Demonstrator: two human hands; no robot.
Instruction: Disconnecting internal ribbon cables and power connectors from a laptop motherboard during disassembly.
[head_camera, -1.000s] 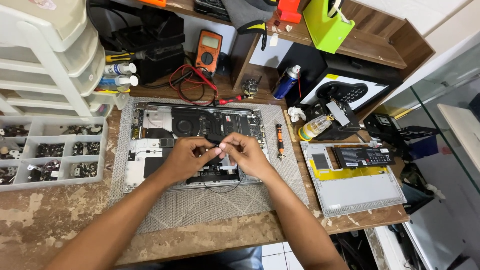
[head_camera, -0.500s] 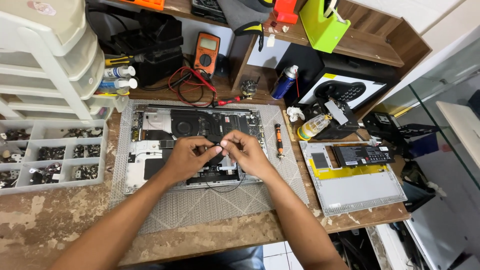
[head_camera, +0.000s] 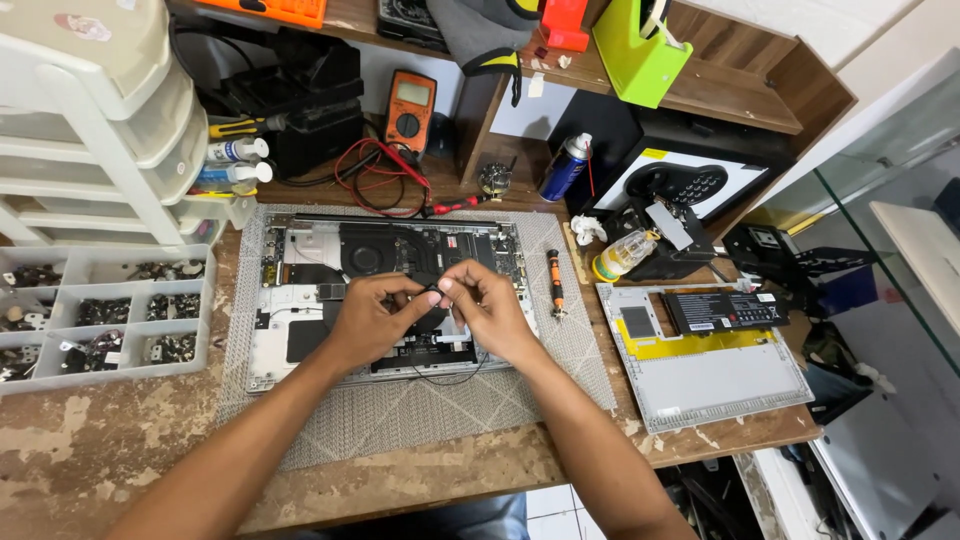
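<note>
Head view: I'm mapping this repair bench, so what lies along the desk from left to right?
Parts tray → opened laptop → left hand → right hand → orange-black screwdriver → removed bottom cover.

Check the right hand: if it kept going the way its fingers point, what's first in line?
The right hand points left, so it would meet the left hand first; their fingertips look nearly touching around a small dark part.

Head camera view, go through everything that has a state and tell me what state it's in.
laptop: bottom cover off, insides exposed
bottom cover: removed, lying inside-up
battery: out, resting on bottom cover
left hand: pinching a small black part
right hand: pinching the same part
screwdriver: lying unused on mat
</note>
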